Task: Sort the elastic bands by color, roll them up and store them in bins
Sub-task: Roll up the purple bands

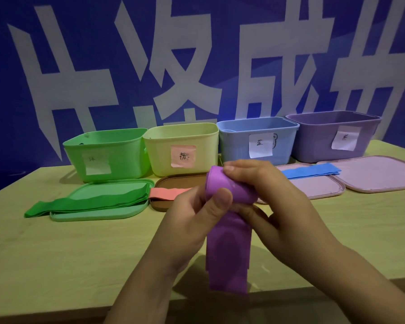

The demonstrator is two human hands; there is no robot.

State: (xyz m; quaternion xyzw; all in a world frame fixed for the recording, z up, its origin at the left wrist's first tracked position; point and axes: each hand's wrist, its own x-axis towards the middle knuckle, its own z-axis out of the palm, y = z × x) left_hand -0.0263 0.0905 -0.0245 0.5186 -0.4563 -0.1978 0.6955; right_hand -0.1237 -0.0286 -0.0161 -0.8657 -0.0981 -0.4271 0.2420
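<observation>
A purple elastic band (228, 251) is held above the table, its upper end wound into a roll and its loose tail hanging past the table's front edge. My left hand (189, 220) pinches the roll with thumb and fingers. My right hand (264, 197) grips the roll from the right and above. Four labelled bins stand in a row at the back: green (108, 155), yellow (180, 149), blue (257, 141) and purple (332, 136). A stack of green bands (89, 204) lies over a green lid, a pink-orange band (168, 192) on a brown lid, a blue band (311, 171) on a pink lid.
The green lid (98, 213), brown lid (173, 181) and two pink lids (318, 188) (379, 174) lie flat in front of the bins. The wooden table (56, 253) ends near the frame's bottom. A blue wall with large white characters (150, 66) stands right behind the bins.
</observation>
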